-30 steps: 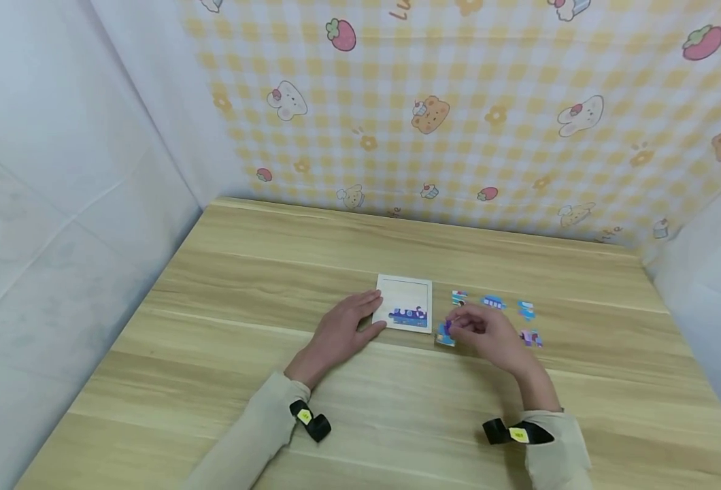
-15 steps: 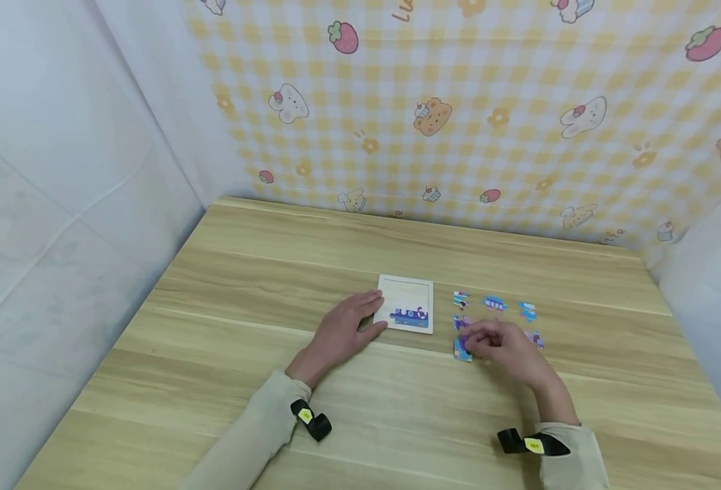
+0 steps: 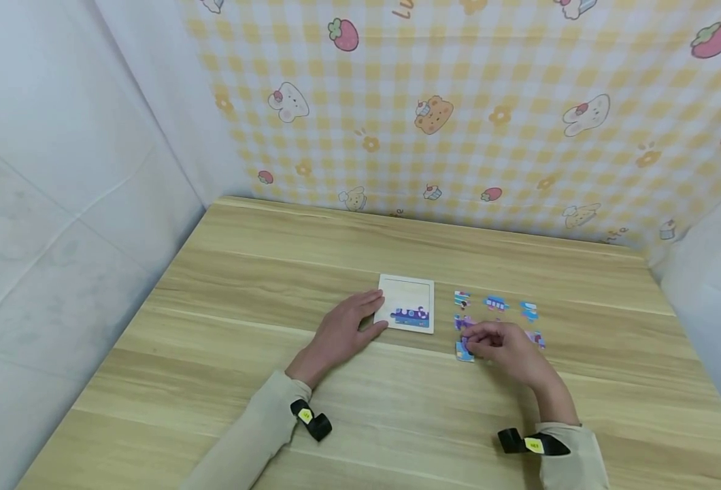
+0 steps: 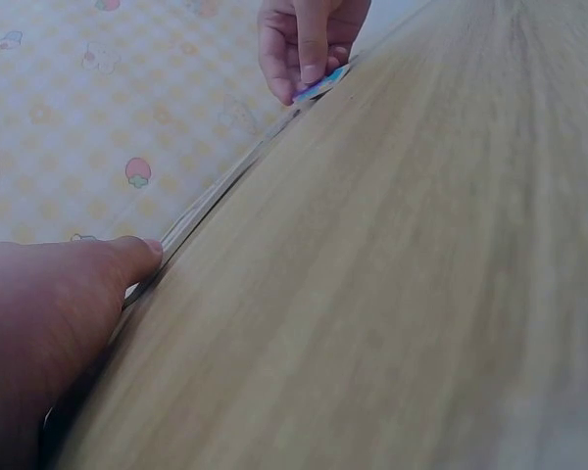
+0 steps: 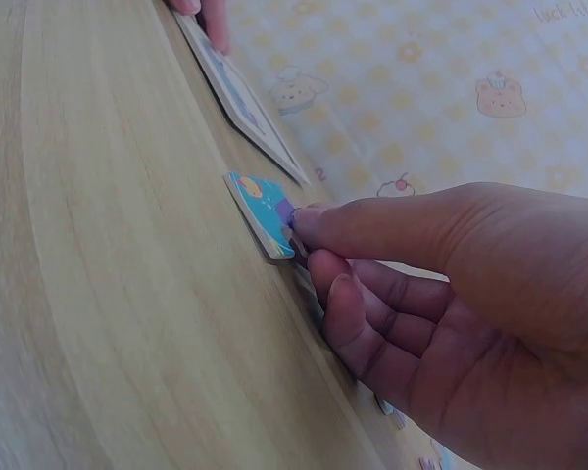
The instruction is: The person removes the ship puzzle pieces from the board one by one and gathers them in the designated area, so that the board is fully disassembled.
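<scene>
Fingers of the right hand are drawn together in a pinch on a puzzle piece, out at four o'clock from the picture board, reading the clock from the person's side. Straighter and loosely spread, the left hand rests against the board's nine-o'clock edge. Purple-and-blue pieces fill part of the board toward five o'clock; loose pieces lie around three o'clock from it, some half hidden by the right hand.

From overhead the pinched piece is partly covered; the right wrist view shows its turquoise face, an orange shape, a purple patch and its pale thick side, with the thumb on top. I can't tell whether it is fully off the bench.

A strip of wood separates that piece from the board. Wood runs broadly at six o'clock between the forearms and past the left hand at nine; at twelve, the bench's far edge meets the checked cloth.
</scene>
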A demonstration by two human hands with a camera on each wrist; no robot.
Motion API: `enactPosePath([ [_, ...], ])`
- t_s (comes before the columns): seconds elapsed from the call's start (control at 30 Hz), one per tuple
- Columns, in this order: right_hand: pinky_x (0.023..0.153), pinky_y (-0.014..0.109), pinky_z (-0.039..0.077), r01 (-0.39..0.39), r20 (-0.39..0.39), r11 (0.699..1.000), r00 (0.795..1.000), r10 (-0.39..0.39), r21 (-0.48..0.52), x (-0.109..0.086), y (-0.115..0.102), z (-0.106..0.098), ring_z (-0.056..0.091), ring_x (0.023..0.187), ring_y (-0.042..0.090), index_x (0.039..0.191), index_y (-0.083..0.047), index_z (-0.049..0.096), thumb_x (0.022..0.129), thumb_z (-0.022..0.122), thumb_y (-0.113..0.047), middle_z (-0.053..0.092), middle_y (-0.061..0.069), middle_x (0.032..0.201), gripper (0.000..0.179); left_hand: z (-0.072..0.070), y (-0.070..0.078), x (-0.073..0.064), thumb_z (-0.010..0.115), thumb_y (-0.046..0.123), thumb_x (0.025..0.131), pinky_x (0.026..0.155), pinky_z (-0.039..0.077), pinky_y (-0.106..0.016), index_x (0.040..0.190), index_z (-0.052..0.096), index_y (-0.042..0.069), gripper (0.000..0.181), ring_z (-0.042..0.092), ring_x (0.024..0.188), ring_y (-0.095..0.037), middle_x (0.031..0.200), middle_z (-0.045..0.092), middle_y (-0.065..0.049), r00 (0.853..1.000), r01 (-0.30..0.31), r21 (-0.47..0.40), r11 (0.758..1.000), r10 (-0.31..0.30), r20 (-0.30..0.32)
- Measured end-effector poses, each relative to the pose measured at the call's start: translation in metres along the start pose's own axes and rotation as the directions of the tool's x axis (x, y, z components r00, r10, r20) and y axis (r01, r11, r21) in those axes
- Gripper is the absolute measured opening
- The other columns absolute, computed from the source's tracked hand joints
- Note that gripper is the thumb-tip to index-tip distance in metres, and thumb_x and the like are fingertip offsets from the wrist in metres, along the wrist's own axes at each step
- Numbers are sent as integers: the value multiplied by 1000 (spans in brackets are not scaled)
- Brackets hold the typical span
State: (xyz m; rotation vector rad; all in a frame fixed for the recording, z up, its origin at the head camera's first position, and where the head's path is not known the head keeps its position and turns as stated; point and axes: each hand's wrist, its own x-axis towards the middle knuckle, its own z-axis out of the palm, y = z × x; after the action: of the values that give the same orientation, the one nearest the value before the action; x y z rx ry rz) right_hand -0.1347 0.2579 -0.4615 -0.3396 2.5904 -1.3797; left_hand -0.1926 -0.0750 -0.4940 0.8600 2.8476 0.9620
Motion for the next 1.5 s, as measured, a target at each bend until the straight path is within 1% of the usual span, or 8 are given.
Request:
enactPosePath([
  [0.1,69,23,57,0,4,1000,1000,0,1,0,1,-1,66,84,12,110,0,75,96,71,-2,73,7,98,15,0,1,-1,65,39,103,123,32,-42,148,55,7,57,43,147,-26,159,47,-2,1000,1,-2,1000,-1,-3],
  [0.27,70,22,57,-3,0,1000,1000,3,3,-1,0,-2,65,84,12,111,1,75,97,71,-2,73,8,101,15,1,2,-2,66,38,102,123,33,-42,147,57,5,56,44,146,-26,157,49,-3,1000,-19,-9,1000,18,-20],
  [0.5,68,23,56,-37,4,999,999,37,18,-2,-1,-4,64,83,12,111,2,75,97,70,-2,73,9,101,15,2,3,-3,66,38,102,122,35,-42,145,59,5,55,46,145,-26,156,52,-4,999,-29,-8,1000,29,-37],
  [0.8,70,23,58,-24,13,999,1000,23,30,-4,-1,-5,66,84,13,112,3,75,97,70,-2,74,10,102,16,2,6,-4,64,40,103,122,34,-41,146,58,5,56,45,146,-25,156,50,-4,999,-20,-6,1000,20,-28],
  [1.03,68,23,57,-4,0,1000,1000,4,7,-7,-3,-7,65,81,12,111,2,75,97,71,-3,74,9,99,16,4,6,-5,65,39,103,122,34,-42,146,58,5,55,45,146,-25,156,51,-4,999,-23,-6,1000,22,-36],
  [1.17,70,23,58,-6,2,1000,1000,6,7,-7,-5,-7,67,83,14,112,2,75,97,70,-3,74,8,99,16,3,5,-6,65,39,102,122,34,-42,146,58,5,55,45,146,-26,156,51,-4,999,-25,-9,1000,25,-34],
  [1.33,71,24,57,-4,-2,1000,1000,4,-11,-2,-14,-5,66,85,16,115,-1,74,99,70,-8,74,7,102,18,3,5,-6,65,39,103,122,34,-42,146,58,5,55,44,146,-26,157,50,-4,999,-22,-7,1000,22,-30],
  [1.5,63,24,53,12,-19,999,1000,-13,-34,10,-24,2,60,76,15,113,-3,75,101,69,-14,72,7,95,18,4,4,-6,65,39,103,122,34,-42,146,58,5,56,45,146,-25,157,50,-4,999,-26,-4,1000,26,-29],
])
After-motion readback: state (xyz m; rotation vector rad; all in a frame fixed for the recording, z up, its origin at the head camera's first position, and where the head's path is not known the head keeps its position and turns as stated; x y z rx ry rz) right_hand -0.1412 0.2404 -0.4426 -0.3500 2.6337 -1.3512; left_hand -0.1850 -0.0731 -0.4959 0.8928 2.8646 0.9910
